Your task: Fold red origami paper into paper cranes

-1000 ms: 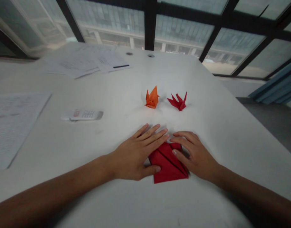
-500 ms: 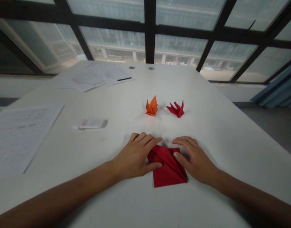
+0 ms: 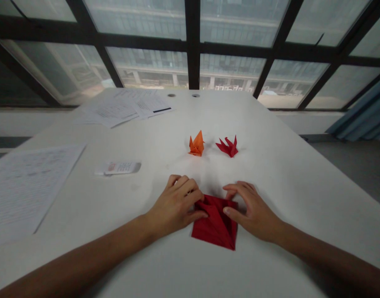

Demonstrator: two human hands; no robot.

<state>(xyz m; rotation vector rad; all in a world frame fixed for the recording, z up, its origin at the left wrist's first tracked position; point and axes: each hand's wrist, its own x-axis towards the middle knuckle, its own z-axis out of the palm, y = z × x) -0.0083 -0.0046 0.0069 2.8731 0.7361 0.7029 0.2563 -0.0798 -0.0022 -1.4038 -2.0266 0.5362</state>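
A folded square of red paper lies flat on the white table in front of me. My left hand has its fingers curled, thumb and fingertips pinching the paper's upper left edge. My right hand rests at the paper's right side, its thumb and bent fingers pressing on the upper right corner. Beyond the hands stand an orange origami figure and a red origami figure, side by side and apart from the hands.
A white remote control lies left of the hands. Printed sheets cover the near left, with more papers at the far left. Large windows with black frames rise behind the table's far edge.
My left hand went from flat and spread to curled at the paper's upper left edge. The red paper has turned slightly on the table. The view has tilted up a little.
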